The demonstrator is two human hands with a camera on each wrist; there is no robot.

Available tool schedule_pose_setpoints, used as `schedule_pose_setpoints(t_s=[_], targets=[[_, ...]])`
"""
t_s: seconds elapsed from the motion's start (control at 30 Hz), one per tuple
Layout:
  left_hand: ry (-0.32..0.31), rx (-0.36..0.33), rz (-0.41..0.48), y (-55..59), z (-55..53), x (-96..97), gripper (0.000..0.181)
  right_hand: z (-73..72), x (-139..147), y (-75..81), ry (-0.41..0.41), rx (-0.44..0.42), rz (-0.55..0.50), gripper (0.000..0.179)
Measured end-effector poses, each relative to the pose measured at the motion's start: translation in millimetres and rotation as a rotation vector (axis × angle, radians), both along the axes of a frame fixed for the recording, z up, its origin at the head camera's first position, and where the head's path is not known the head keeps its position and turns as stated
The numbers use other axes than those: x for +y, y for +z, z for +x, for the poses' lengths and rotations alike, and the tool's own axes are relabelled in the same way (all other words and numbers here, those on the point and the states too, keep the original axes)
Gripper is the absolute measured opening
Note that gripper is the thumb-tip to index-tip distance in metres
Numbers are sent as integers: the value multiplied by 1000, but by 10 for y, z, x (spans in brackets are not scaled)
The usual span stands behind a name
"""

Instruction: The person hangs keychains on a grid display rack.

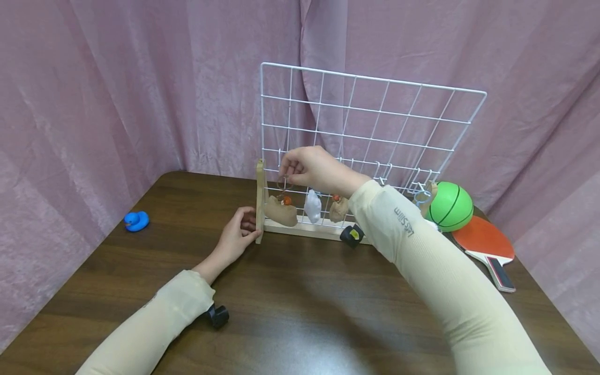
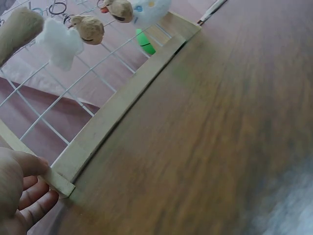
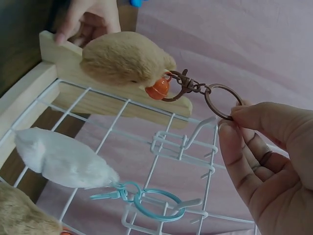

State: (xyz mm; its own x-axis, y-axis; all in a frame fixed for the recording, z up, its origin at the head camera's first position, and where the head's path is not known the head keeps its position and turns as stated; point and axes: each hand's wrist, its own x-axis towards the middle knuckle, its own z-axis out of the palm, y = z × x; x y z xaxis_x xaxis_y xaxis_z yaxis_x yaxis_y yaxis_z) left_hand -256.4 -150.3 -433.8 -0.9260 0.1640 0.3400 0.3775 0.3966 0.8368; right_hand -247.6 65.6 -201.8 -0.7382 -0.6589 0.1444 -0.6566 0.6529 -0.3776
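Note:
My right hand [image 1: 319, 166] pinches the brown metal ring [image 3: 209, 104] of a keychain between thumb and forefinger. From it hang a clasp, an orange bell [image 3: 158, 89] and a tan plush [image 3: 124, 58]. The ring is close to an unoccupied white hook [image 3: 198, 131] on the grid rack [image 1: 370, 78]. Beside it, a white plush keychain [image 3: 61, 156] hangs by a light blue ring [image 3: 159, 218]. Low at the rack's left end, my left hand [image 1: 236, 234] holds the wooden side post [image 1: 260, 198], thumb in front.
Another tan plush keychain [image 1: 338, 209] hangs farther right, with more hooks beyond it. A green ball [image 1: 451, 207] and an orange table tennis paddle [image 1: 485, 239] lie at the right. A blue rubber duck [image 1: 136, 221] sits at the left of the wooden table [image 1: 281, 302].

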Motion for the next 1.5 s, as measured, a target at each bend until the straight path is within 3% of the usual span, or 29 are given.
schedule_pose_setpoints(t_s=[0.6, 1.07, 1.17, 1.4, 1.5], targets=[[-1, -14, 11, 10, 13, -7, 51, -155, -87, -27, -28, 78, 56, 16], [-3, -12, 12, 5, 2, 23, 51, -193, -72, -71, -26, 100, 101, 16], [4, -12, 7, 42, 37, 44, 52, -198, -70, -73, -26, 97, 102, 15], [5, -34, -1, 282, 219, 113, 49, -201, -64, -71, -23, 96, 108, 14], [8, -35, -1, 215, 167, 101, 50, -206, -61, -65, -20, 96, 103, 14]])
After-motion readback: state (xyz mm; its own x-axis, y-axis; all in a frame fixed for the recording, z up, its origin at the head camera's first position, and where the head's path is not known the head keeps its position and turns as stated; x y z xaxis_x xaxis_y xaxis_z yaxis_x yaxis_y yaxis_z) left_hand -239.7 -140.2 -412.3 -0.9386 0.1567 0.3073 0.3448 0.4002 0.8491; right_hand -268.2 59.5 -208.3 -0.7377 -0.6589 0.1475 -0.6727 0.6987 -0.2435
